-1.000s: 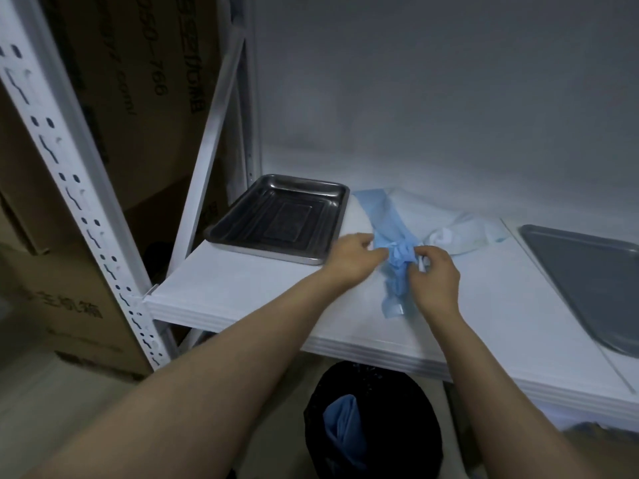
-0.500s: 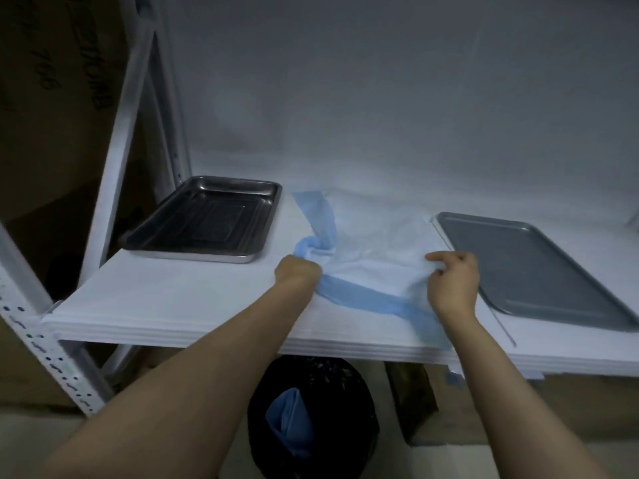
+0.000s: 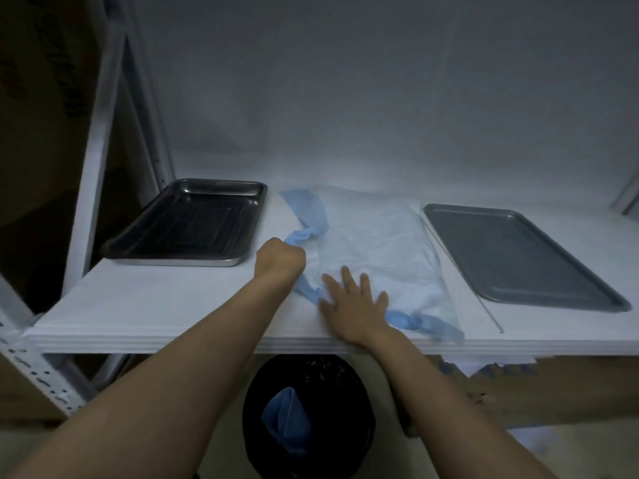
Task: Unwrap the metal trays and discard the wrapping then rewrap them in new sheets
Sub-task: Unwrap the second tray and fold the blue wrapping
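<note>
Head view: right hand (image 3: 356,305), pinching a moment ago, now presses the sheet (image 3: 373,236) flat, fingers (image 3: 349,281) spread; left hand (image 3: 280,259) grips its blue edge. It lies between deep tray (image 3: 186,224) and flat tray (image 3: 518,257), likely for rewrapping.

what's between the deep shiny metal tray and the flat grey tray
Head view: a spread pale blue wrapping sheet, the left hand gripping its bunched edge, the right hand flat on it.
</note>
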